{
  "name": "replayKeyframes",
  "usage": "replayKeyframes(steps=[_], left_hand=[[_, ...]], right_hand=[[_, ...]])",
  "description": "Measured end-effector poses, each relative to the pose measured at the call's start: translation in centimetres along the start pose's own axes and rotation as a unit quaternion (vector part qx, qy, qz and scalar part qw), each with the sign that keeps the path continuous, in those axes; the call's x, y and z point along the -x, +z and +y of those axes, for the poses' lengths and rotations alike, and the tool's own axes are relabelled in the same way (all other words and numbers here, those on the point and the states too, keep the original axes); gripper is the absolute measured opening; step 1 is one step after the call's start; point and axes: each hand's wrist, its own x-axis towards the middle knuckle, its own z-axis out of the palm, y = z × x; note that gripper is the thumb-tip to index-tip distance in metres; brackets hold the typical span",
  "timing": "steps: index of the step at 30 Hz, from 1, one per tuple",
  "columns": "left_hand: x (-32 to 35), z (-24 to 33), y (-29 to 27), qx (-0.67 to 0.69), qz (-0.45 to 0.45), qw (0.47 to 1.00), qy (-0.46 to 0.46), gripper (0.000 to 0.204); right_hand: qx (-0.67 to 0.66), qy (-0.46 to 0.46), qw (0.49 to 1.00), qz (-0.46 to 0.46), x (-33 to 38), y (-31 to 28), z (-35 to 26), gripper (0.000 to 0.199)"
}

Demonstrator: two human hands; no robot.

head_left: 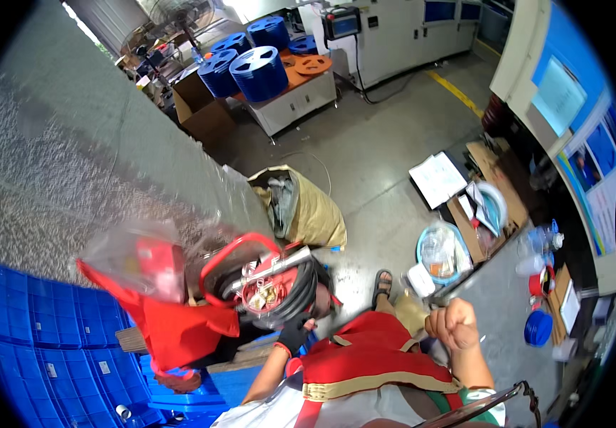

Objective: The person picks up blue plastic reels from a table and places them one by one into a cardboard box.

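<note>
My left hand (295, 334), in a black glove that leaves the fingertips bare, is low beside a red-framed reel (272, 285) wound with black hose. Its fingers are partly hidden and somewhat blurred. My bare right hand (454, 324) is raised in a fist at the right of the red apron (372, 349) I wear, which has tan trim. Against that fist, on its left, a tan piece of material (411, 315) shows; whether the fingers grip it cannot be made out. Red cloth (179, 332) and a clear plastic bag (140, 257) lie left of the reel.
Blue plastic crates (44, 364) stack at the lower left, below a grey pillar (94, 143). An open tan sack (308, 207) stands ahead. Blue reels (259, 75) sit on a far cabinet. Right of my feet are a blue basin (420, 250), papers (438, 180) and bottles (536, 242).
</note>
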Motion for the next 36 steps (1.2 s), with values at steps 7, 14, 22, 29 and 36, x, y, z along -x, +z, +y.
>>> replayKeyframes(steps=[7,14,22,29,36], left_hand=[[-21.5,3.0,1.0,-0.03,-0.01,0.999,0.043,0.043],[-34.0,9.6,-1.9,0.085,0.112,0.988,0.057,0.044],[-45.5,1.2,-9.6,0.104,0.175,0.966,-0.156,0.044],[-61.6,14.5,-28.6,0.105,0.323,0.94,-0.03,0.04],[-68.6,16.2,-34.4,0.128,0.326,0.933,-0.085,0.039]], right_hand=[[0.167,0.163,0.963,0.137,-17.4,-16.8,0.2,0.02],[0.262,0.285,0.92,0.058,-36.9,-24.8,-0.3,0.023],[0.599,0.387,0.699,-0.059,-52.7,-41.3,10.8,0.021],[0.458,0.476,0.744,-0.104,-60.6,-50.5,13.3,0.018],[0.676,0.336,0.645,-0.12,-85.1,-48.7,18.0,0.033]])
